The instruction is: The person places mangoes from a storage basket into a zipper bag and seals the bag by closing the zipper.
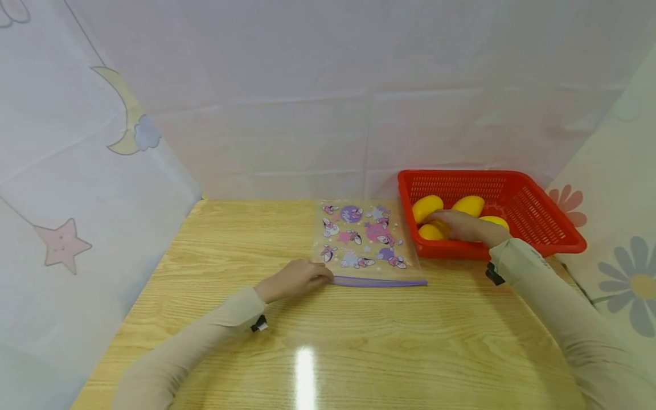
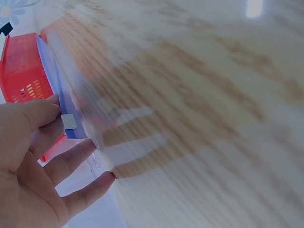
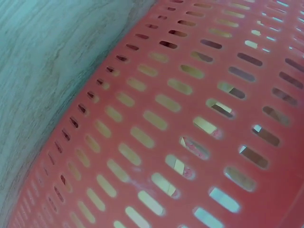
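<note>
Left grip (image 1: 297,278): rests low over the desk (image 1: 369,347) and pinches a purple strip (image 1: 381,283) at its near-left end, thumb against finger. A small white slider (image 2: 69,121) sits on the strip just beside these fingertips. The strip edges a clear bag (image 1: 352,236), printed in pink and purple, which lies flat on the desk, ahead and to the right of the left grip.

Right grip (image 1: 461,225): inside a red basket (image 1: 451,249), well to the right of the left grip. Its fingers bend over and hold a yellow fruit (image 1: 431,232); the fingertips are partly hidden. A second yellow fruit (image 1: 427,206) lies just beyond these fingers, a third (image 1: 470,205) behind the back of the right grip, and a fourth (image 1: 496,221) beyond the wrist, partly covered. The basket's slotted wall fills most of the right-wrist view.

Beyond both grips, a pale hanging (image 1: 292,114) stands behind the desk.
</note>
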Demonstrator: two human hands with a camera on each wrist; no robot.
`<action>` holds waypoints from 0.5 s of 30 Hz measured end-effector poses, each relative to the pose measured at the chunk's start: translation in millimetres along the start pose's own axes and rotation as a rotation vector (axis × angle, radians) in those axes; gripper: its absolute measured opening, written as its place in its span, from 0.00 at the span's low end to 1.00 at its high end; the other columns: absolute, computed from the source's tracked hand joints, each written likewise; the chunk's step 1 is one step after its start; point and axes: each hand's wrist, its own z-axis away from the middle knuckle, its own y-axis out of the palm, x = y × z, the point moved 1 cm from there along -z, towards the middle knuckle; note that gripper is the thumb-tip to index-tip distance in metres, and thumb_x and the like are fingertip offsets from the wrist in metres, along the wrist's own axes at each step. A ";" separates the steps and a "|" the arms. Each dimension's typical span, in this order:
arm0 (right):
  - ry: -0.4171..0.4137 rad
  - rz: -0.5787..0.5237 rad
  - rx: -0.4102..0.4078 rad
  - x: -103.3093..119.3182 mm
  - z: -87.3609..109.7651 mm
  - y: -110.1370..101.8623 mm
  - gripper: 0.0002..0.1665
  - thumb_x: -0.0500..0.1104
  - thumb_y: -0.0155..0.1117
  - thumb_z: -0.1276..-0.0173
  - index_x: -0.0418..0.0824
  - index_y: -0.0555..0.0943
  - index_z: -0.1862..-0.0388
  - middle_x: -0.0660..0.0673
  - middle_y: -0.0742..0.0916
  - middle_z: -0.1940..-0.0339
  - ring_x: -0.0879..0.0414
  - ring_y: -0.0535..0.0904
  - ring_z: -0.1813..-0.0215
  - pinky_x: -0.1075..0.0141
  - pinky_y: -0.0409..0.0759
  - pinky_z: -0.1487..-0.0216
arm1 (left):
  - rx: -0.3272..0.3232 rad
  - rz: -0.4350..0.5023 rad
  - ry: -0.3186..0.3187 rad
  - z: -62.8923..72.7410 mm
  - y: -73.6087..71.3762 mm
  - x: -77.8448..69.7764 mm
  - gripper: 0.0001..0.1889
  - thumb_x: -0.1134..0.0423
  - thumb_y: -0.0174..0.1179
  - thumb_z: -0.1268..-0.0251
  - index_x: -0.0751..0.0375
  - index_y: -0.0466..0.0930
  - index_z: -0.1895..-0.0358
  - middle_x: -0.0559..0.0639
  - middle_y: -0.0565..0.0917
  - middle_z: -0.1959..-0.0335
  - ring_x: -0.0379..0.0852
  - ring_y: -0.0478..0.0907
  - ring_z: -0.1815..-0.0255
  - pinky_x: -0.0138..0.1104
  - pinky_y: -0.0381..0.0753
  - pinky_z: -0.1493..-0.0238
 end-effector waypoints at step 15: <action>0.070 -0.037 0.004 -5.9 0.0 -0.5 0.34 0.30 0.73 0.42 0.34 0.75 0.35 0.37 0.81 0.40 0.37 0.73 0.38 0.37 0.63 0.34 | -0.014 -0.072 -0.014 -5.5 2.0 -4.8 0.06 0.64 0.65 0.34 0.55 0.90 0.58 0.47 0.88 0.58 0.46 0.85 0.57 0.35 0.82 0.54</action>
